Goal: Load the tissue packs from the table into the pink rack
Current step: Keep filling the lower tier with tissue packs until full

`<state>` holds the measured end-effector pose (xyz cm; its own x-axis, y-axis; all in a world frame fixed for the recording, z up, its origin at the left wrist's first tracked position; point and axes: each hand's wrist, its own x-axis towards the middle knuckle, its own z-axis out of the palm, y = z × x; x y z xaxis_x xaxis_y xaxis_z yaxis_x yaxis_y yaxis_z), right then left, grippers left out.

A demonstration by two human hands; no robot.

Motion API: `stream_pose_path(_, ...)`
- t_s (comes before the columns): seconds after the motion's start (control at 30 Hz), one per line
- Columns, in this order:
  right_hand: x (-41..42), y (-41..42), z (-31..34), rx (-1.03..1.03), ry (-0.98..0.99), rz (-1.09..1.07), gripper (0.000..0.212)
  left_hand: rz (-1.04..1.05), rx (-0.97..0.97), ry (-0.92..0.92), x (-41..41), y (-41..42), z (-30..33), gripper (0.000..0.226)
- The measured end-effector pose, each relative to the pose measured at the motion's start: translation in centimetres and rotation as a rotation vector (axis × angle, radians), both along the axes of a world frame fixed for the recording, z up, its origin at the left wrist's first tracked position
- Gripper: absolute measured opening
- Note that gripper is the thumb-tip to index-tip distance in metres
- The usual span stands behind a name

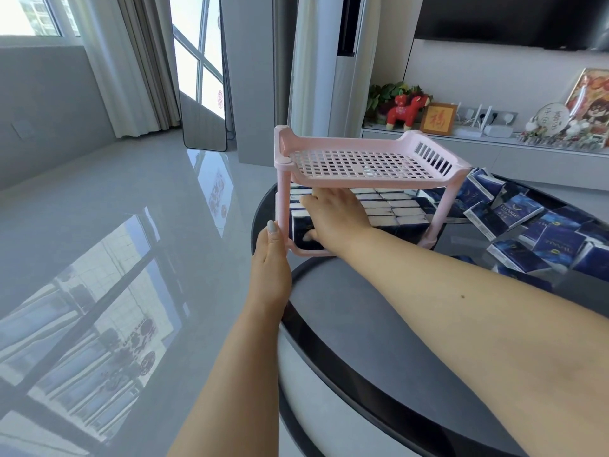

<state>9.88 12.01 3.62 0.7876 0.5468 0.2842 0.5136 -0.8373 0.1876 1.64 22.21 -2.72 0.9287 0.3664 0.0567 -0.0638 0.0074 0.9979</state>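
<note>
A pink two-tier rack (329, 182) stands on the black glass table (379, 298). Its upper shelf is bare. Rows of dark blue tissue packs (400, 211) stand on the lower shelf. My right hand (336, 216) reaches under the upper shelf, fingers lying over a pack at the front left (300, 241) and thumb pressed on its front face. My left hand (270, 258) grips the rack's front left leg, thumb up along it. A loose heap of tissue packs (514, 214) lies on the table to the right of the rack.
The rack sits near the table's left edge, with glossy grey floor (131, 225) beyond it. A lower round table top (346, 374) lies under my arms. Behind stands a white TV unit (494, 150) with ornaments, and a mirror (204, 94) leans at the back left.
</note>
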Motion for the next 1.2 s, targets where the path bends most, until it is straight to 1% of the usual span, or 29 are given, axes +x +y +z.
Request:
stream_pose_path(0.17, 0.0, -0.2, -0.7, 0.027, -0.132, -0.031, 0.046, 0.006, 0.004, -0.013, 0.1, 0.0, 0.0, 0.040)
stream_pose_path(0.27, -0.1, 0.0, -1.3, 0.040, -0.163, -0.012, 0.047, 0.005, -0.001, -0.026, 0.1, -0.1, -0.1, 0.042)
stream_pose_path(0.37, -0.1, -0.1, -1.3, 0.044, -0.170, 0.044, 0.053, 0.009, 0.007, -0.034, 0.1, -0.1, -0.1, 0.041)
stream_pose_path(0.47, -0.1, -0.3, -1.4, -0.020, -0.103, 0.121, 0.055, 0.011, 0.021, -0.040, 0.1, 0.0, -0.1, 0.039)
stream_pose_path(0.57, 0.2, -0.4, -1.0, -0.049, -0.076, 0.106, 0.050, 0.012, 0.023, -0.041, 0.1, -0.1, -0.1, 0.036)
stream_pose_path(0.7, 0.3, -0.7, -0.6, -0.059, -0.045, 0.090, 0.057, 0.019, 0.022, -0.037, 0.1, -0.1, 0.0, 0.043)
stream_pose_path(0.83, 0.0, -1.2, -0.7, 0.008, -0.025, 0.114, 0.064, 0.028, 0.031, -0.031, -0.1, -0.2, 0.3, 0.036)
stream_pose_path(0.93, -0.5, -1.6, -0.9, 0.083, -0.031, 0.141, 0.067, 0.054, 0.050, -0.061, -0.2, -0.4, 0.4, 0.039)
stream_pose_path(1.0, -0.9, -1.9, -1.1, 0.129, -0.061, 0.156, 0.068, 0.129, 0.110, -0.119, -0.4, -0.8, 0.7, 0.042)
stream_pose_path(1.07, -1.5, -2.3, -1.4, 0.198, -0.100, 0.175, 0.067, 0.235, 0.172, -0.173, -0.7, -1.1, 1.3, 0.038)
stream_pose_path(1.13, -2.3, -2.9, -1.5, 0.288, -0.137, 0.189, 0.061, 0.345, 0.185, -0.179, -1.0, -1.3, 2.0, 0.032)
stream_pose_path(1.2, -3.5, -3.9, -1.4, 0.371, -0.165, 0.182, 0.053, 0.405, 0.194, -0.171, -1.5, -1.8, 2.4, 0.028)
